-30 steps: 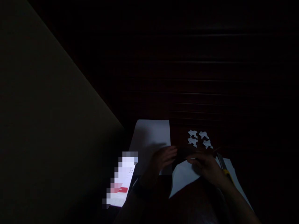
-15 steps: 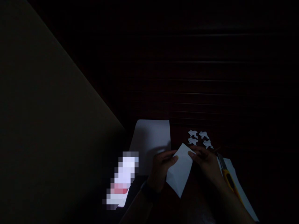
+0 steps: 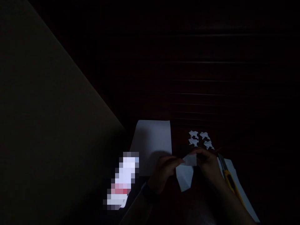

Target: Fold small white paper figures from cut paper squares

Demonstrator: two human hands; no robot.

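Between my two hands is a small white sheet of paper [image 3: 185, 176], its upper part bent over and its lower end tapering toward me. My left hand [image 3: 161, 172], with a dark band at the wrist, pinches the paper's left side near the bend. On the right, my right hand [image 3: 207, 162] pinches the upper right corner. Just beyond my hands lie several small folded paper figures [image 3: 193, 142]. A yellow utility knife [image 3: 231, 181] with its blade out rests to the right of my right forearm.
A larger white sheet [image 3: 152, 137] lies beyond my left hand. More white paper [image 3: 243, 193] sits under the knife. A bright, pixelated phone-like screen [image 3: 124, 178] glows at left. A pale slanted surface [image 3: 47, 125] fills the left side; the surroundings are very dark.
The paper was a flat, kite-like shape held by its sides; now its upper part is folded over and it looks shorter. Both hands remain near the same place.
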